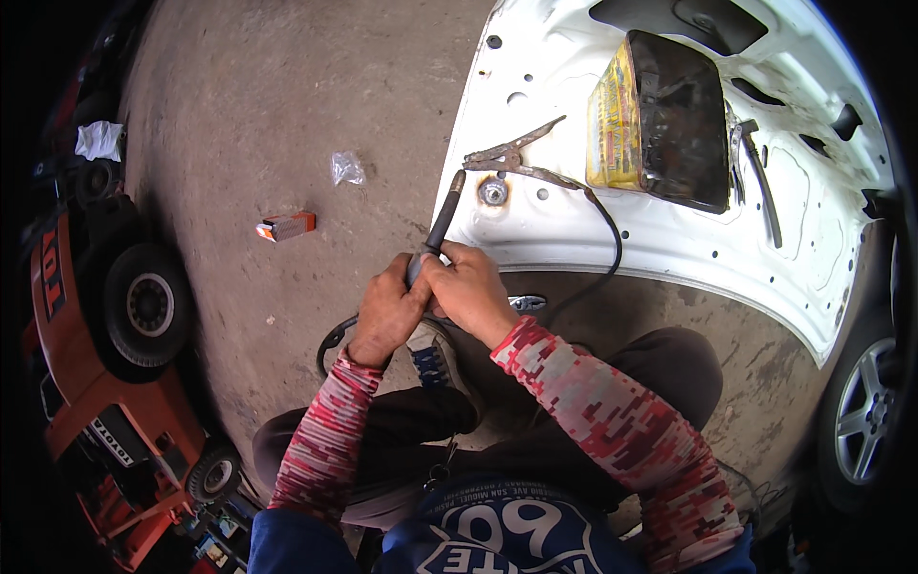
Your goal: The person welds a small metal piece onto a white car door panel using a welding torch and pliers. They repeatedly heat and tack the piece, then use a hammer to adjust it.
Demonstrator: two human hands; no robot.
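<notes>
The torch (446, 212) is being grasped by left hand (385, 306) and right hand (471, 290), seemingly for steadiness. A clamp (513, 159) is being supported nearby.

Orange forklift (143, 397), small box (291, 226) and clear packet (348, 167) on floor (229, 105), spoked wheel (868, 413)

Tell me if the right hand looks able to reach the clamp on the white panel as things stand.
Likely yes: the clamp lies uncovered on the white panel, ahead of the right hand. That hand is on the torch, though, and would probably have to let go first.
</notes>
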